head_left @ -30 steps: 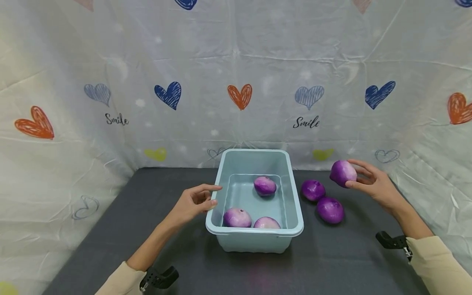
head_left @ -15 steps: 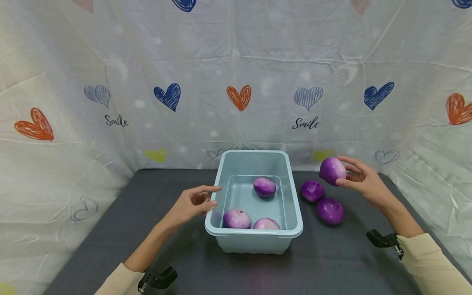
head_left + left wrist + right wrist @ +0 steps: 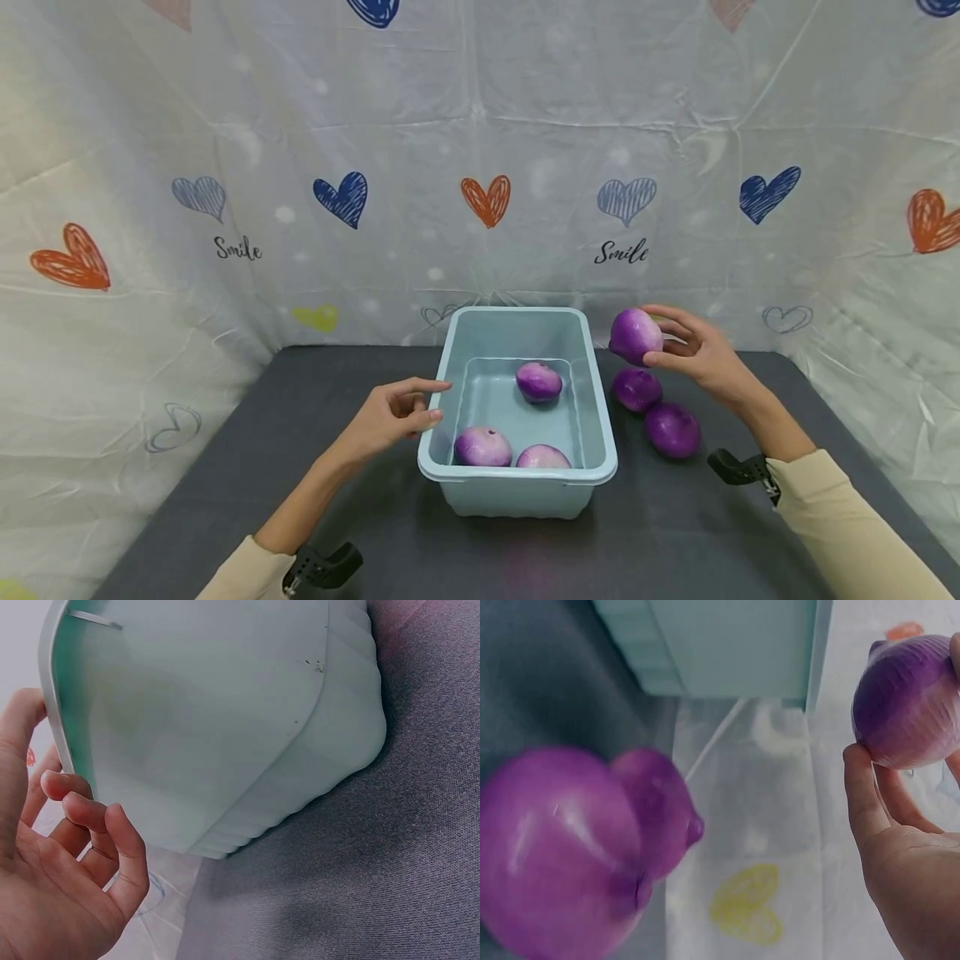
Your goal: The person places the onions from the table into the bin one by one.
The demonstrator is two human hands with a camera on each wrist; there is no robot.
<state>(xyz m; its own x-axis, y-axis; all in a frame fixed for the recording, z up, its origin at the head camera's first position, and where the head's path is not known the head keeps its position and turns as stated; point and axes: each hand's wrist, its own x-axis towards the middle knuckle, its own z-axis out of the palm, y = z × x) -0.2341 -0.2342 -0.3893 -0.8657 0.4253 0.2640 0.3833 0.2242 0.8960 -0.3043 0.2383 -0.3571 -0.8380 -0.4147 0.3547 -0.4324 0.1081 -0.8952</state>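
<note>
A purple onion (image 3: 635,336) is held up between the thumb and fingers of my right hand (image 3: 693,346), just right of the light blue plastic tub (image 3: 525,496). The right wrist view shows the same onion (image 3: 907,701) at the fingertips. Below it, two more onions lie on the table, one (image 3: 637,389) behind the other (image 3: 672,430). Inside the tub are three onions: one toward the back (image 3: 538,382) and a pair near the front (image 3: 482,447). My left hand (image 3: 390,417) holds the tub's left rim, thumb and index finger on it, other fingers curled beside the outer wall (image 3: 202,720).
Dark grey cloth (image 3: 360,517) covers the table. Behind it and at both sides hangs a pale curtain (image 3: 555,108) printed with hearts. A black strap (image 3: 742,468) circles each wrist.
My right hand has carried its onion leftward and slightly up, from right of the two table onions to above the rear one, closer to the tub. The left hand stays at the rim.
</note>
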